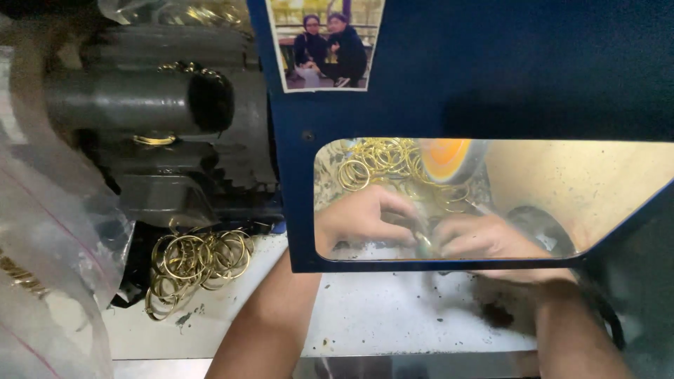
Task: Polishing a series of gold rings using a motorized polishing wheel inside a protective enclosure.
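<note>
Right now a blue guard panel (491, 70) stands between you and your work, and you see your hands only through its clear window (604, 189). A photograph (326, 42) of two seated people is stuck to the panel's upper left corner, a pale-bordered rectangle. To the left sits a grey machine housing (140, 105), and a clear plastic bag (49, 238) hangs at the far left edge. A loose heap of gold rings (196, 263) lies on the white bench (379, 309) below the housing; a second heap of rings (379, 165) shows behind the window, beside an orange-faced wheel (449, 158). Your left hand (365, 217) and right hand (477, 238) meet under that wheel, both grips pinched on a small metal piece (424, 242), dim and blurred through the window.
</note>
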